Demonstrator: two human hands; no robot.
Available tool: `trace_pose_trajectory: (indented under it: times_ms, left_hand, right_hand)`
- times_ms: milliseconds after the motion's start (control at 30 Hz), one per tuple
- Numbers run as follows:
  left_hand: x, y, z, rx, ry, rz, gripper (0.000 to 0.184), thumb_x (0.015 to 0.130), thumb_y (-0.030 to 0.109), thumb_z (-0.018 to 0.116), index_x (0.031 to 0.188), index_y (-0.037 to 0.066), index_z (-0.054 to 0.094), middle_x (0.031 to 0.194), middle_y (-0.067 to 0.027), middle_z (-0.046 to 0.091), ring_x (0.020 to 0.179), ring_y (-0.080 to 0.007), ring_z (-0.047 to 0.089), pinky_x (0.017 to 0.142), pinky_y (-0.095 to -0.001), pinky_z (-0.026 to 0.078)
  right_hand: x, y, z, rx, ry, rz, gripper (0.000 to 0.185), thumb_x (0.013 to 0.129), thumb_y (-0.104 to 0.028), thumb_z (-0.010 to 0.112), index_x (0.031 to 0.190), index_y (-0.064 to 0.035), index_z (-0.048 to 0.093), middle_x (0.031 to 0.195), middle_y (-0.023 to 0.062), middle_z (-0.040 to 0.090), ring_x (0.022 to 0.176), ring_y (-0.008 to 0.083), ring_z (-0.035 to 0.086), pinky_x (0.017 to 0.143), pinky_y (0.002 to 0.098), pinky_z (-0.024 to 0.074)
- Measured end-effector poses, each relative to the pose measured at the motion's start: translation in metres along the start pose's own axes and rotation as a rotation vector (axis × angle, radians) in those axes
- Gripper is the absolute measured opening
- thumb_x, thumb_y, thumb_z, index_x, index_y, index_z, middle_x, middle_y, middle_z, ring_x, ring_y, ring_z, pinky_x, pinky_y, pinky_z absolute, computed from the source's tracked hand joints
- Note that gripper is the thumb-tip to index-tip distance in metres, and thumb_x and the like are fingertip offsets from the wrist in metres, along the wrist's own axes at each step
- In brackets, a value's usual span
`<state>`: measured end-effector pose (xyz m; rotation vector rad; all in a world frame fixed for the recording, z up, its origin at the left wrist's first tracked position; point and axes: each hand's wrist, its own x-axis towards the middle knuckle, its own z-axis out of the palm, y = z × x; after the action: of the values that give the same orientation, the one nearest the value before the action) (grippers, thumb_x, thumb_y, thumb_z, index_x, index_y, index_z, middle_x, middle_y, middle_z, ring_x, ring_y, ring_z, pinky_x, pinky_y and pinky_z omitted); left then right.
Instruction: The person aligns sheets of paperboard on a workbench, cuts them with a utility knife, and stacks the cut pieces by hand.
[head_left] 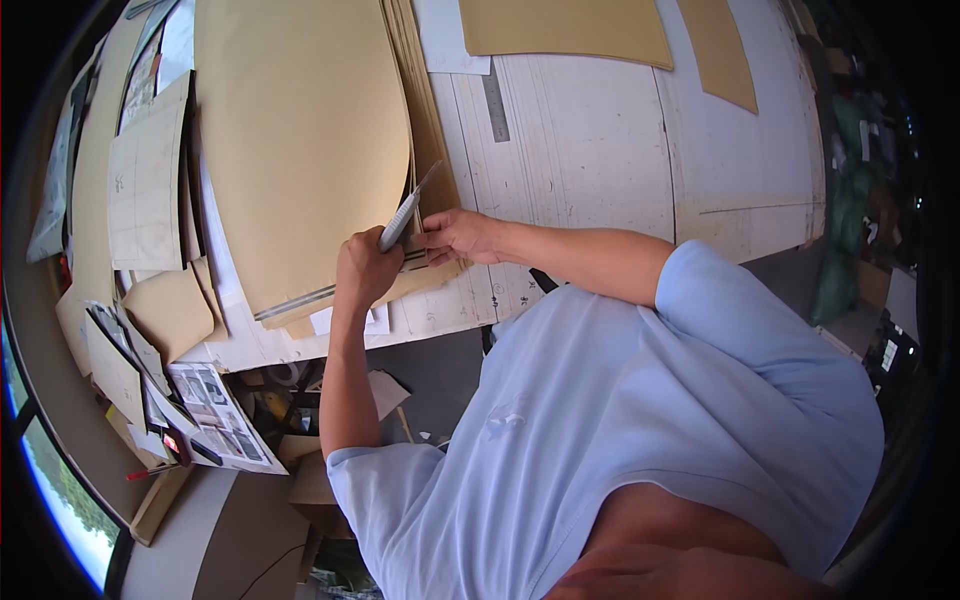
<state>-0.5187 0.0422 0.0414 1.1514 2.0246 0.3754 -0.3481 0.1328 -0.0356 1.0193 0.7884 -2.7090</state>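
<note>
My left hand [368,266] is closed round a light grey cutter knife [401,221], its thin blade pointing up and to the right. It rests near the lower right corner of a large stack of tan sheets [300,150]. Just right of it, my right hand [462,238] has bent fingers at the edge of the stack; its fingertips pinch the sheet edges, partly hidden. A dark and silvery strip [297,302] runs along the lower edge of the stack.
A metal ruler [496,108] lies on the white marked table [580,130]. Tan sheets [565,30] and a narrower tan piece [722,55] lie beyond. Cardboard pieces [150,190] are piled at left, above a printed sheet [228,415] over the table's edge.
</note>
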Motion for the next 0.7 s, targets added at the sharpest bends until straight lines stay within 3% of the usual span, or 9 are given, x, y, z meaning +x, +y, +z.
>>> trace_pose_trajectory:
  times_ms: [233, 333, 400, 433, 500, 700]
  left_hand:
    - [0.001, -0.001, -0.001, -0.018, 0.090, -0.060, 0.020, 0.077, 0.018, 0.062, 0.074, -0.002, 0.062, 0.067, -0.0232, 0.061, 0.066, -0.0398, 0.063, 0.062, -0.0432, 0.049]
    - [0.001, -0.003, 0.001, -0.062, 0.099, -0.081, 0.023, 0.079, 0.021, 0.064, 0.079, -0.002, 0.065, 0.065, -0.0216, 0.061, 0.062, -0.0347, 0.063, 0.061, -0.0414, 0.049]
    - [0.003, -0.009, 0.005, -0.196, 0.037, -0.068, 0.022, 0.080, 0.020, 0.069, 0.082, -0.002, 0.066, 0.062, -0.0147, 0.061, 0.056, -0.0223, 0.059, 0.058, -0.0367, 0.047]
    - [0.004, -0.012, 0.004, -0.195, 0.037, -0.070, 0.022, 0.080, 0.020, 0.069, 0.082, -0.002, 0.066, 0.062, -0.0147, 0.061, 0.056, -0.0223, 0.059, 0.058, -0.0367, 0.047]
    - [0.007, -0.017, 0.003, -0.278, -0.055, -0.080, 0.019, 0.079, 0.016, 0.072, 0.083, -0.001, 0.067, 0.061, -0.0071, 0.059, 0.056, -0.0132, 0.052, 0.056, -0.0323, 0.045]
    - [0.010, -0.015, -0.002, -0.263, -0.105, -0.089, 0.020, 0.077, 0.016, 0.075, 0.087, 0.000, 0.068, 0.063, -0.0049, 0.060, 0.058, -0.0115, 0.052, 0.056, -0.0308, 0.045]
  right_hand:
    - [0.009, 0.005, -0.009, -0.239, 0.096, -0.064, 0.018, 0.090, -0.022, 0.069, 0.084, -0.0073, 0.060, 0.079, 0.0013, 0.059, 0.075, 0.0114, 0.060, 0.073, 0.0280, 0.0532]
    - [0.008, 0.001, -0.005, -0.246, 0.064, -0.085, 0.018, 0.089, -0.023, 0.070, 0.086, -0.0072, 0.061, 0.079, 0.0012, 0.060, 0.076, 0.0108, 0.060, 0.073, 0.0273, 0.0527]
    - [0.008, -0.001, -0.002, -0.218, 0.042, -0.089, 0.019, 0.088, -0.024, 0.071, 0.087, -0.0072, 0.061, 0.080, 0.0012, 0.060, 0.076, 0.0107, 0.060, 0.074, 0.0270, 0.0525]
    - [0.009, -0.001, -0.003, -0.204, 0.024, -0.080, 0.020, 0.088, -0.025, 0.071, 0.089, -0.0072, 0.062, 0.082, 0.0011, 0.061, 0.077, 0.0107, 0.060, 0.075, 0.0268, 0.0523]
    - [0.008, -0.002, -0.003, -0.189, 0.005, -0.069, 0.021, 0.087, -0.026, 0.072, 0.090, -0.0073, 0.063, 0.084, 0.0011, 0.062, 0.078, 0.0107, 0.061, 0.076, 0.0267, 0.0521]
    - [0.011, -0.002, -0.001, -0.132, 0.006, -0.064, 0.021, 0.088, -0.026, 0.071, 0.094, -0.0066, 0.065, 0.085, 0.0009, 0.063, 0.081, 0.0105, 0.060, 0.078, 0.0263, 0.0514]
